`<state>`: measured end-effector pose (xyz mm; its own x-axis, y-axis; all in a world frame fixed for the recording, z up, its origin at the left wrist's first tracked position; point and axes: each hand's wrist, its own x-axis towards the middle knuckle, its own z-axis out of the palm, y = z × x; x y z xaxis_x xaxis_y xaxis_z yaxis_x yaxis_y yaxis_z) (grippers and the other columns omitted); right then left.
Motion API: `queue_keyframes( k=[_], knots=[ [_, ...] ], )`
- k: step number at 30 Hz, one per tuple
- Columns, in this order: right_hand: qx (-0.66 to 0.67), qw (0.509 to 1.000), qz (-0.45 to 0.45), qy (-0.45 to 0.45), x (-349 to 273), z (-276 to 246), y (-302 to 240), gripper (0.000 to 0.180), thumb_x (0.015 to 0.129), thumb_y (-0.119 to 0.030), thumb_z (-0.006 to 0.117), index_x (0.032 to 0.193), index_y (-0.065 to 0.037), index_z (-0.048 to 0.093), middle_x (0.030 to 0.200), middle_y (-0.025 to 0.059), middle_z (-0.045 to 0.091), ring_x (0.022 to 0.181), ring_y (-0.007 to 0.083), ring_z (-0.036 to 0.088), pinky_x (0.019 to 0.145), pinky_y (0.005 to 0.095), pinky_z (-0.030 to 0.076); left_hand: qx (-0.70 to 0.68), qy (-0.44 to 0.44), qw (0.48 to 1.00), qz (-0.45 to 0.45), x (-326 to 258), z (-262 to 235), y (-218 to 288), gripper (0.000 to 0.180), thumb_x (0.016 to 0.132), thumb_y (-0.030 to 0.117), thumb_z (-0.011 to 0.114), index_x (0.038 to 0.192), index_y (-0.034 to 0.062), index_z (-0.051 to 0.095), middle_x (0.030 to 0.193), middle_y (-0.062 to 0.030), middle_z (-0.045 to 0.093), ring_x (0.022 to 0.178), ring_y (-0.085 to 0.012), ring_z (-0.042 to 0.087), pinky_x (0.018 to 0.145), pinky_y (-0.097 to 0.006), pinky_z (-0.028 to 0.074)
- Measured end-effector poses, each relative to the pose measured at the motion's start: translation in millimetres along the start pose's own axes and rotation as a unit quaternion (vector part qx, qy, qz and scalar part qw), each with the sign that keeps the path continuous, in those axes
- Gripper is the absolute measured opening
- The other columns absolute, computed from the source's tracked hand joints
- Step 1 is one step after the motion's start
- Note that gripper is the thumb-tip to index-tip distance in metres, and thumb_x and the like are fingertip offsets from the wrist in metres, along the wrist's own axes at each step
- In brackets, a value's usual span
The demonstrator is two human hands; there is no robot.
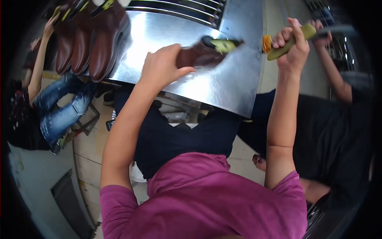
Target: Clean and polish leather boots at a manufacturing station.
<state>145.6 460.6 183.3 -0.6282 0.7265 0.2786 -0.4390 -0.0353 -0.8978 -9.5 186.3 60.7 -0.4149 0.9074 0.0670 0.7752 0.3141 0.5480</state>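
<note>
A brown leather shoe (201,56) is over the steel tabletop, blurred, its heel end pointing right. Yellow-green material shows in its opening. My left hand (163,65) is closed around the toe end, thumb along the near side. Up to the right, past the table's edge, my right hand (293,49) grips a long olive-green object (277,53) with a rounded end. An orange wound band (266,43) shows beside my fingers; what kind of tool this is I cannot make out. The two hands are well apart.
Several brown boots (102,59) stand at the table's left end. A metal rack (187,10) lies at the far side of the steel table (234,85). One person in jeans (59,109) is at the left; another in dark clothes (330,135) is close on my right.
</note>
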Motion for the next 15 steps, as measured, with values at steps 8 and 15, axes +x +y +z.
queue_keyframes(
  k=[8,15],
  knots=[
    [0.019,0.971,0.202,0.127,-120,-28,110,0.025,0.094,-0.025,0.077,0.107,-0.009,0.063,0.065,0.0,0.054,0.048,0.0111,0.052,0.042,0.0284,0.043,-0.012,0.289,0.957,0.017,-30,50,24,0.105,0.081,0.044,0.088,0.157,-0.0023,0.033,0.143,-0.0318,0.053,0.13,-0.0469,0.056,0.11,-0.051,0.044],
    [0.184,0.935,0.241,0.185,-151,-1,134,0.034,0.096,-0.025,0.073,0.117,-0.006,0.056,0.069,0.0018,0.051,0.05,0.0127,0.05,0.043,0.0295,0.041,-0.214,0.369,0.893,-0.145,39,87,18,0.114,0.081,0.027,0.085,0.165,0.0051,0.011,0.153,-0.0274,0.046,0.138,-0.0396,0.052,0.12,-0.046,0.037]
  ],
)
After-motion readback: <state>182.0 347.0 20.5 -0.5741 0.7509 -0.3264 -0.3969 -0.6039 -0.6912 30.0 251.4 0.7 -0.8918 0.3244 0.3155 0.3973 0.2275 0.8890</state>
